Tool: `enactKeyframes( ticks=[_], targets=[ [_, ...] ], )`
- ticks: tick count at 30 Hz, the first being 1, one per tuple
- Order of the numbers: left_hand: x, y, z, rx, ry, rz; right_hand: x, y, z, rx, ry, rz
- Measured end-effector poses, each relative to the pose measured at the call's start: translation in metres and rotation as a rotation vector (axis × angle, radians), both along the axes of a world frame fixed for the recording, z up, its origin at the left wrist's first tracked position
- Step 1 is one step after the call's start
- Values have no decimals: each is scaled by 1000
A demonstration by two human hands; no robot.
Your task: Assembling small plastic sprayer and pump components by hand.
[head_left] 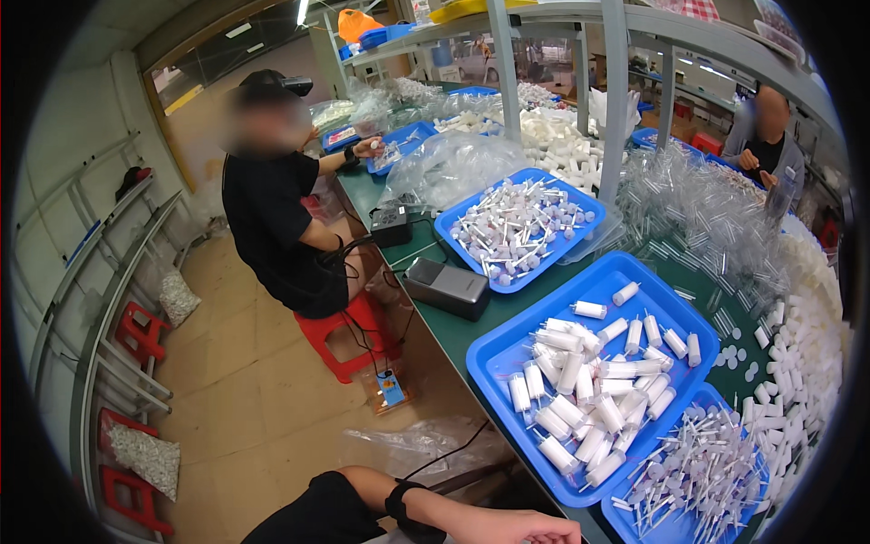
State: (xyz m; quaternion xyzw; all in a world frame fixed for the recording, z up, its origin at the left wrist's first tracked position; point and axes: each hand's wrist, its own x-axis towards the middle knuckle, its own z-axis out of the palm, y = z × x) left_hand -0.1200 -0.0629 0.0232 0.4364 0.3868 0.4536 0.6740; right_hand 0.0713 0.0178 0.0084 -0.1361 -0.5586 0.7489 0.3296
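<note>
My left hand point(535, 527) is at the lower edge, its forearm crossing from the left with a black band on the wrist. Its fingers look curled together; the edge of the picture cuts them off, and whatever they hold is hidden. My right hand is out of view. Nearest to the left hand is a blue tray of white sticks with round translucent caps point(693, 471). Beyond it, a larger blue tray point(488, 376) carries many white cylinders in clear tubes point(609, 412), several with a thin tip.
Another blue tray holds capped sticks point(517, 227). A grey-black box point(446, 288) stands by the green table's edge. Clear tubes point(698, 208) and white cylinders point(807, 363) lie heaped at right. Shelf posts point(613, 100) rise behind. A co-worker point(281, 199) sits on a red stool point(340, 344).
</note>
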Motion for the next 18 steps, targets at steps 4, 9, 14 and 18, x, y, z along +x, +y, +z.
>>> enactKeyframes(
  ticks=[4, 9, 14, 18],
  targets=[
    [-1, 2, -1, -7, -17, 52, -2, 0, -4, 27, -46, 35],
    [-4, 2, -3, -19, -47, 70, -5, -1, -5, 38, -36, 21],
    [-6, 3, -5, -17, -29, 86, -7, 0, -6, 100, -29, 34],
    [-7, 2, -6, -42, -51, 102, -9, -1, -4, 87, -60, 42]
  ],
)
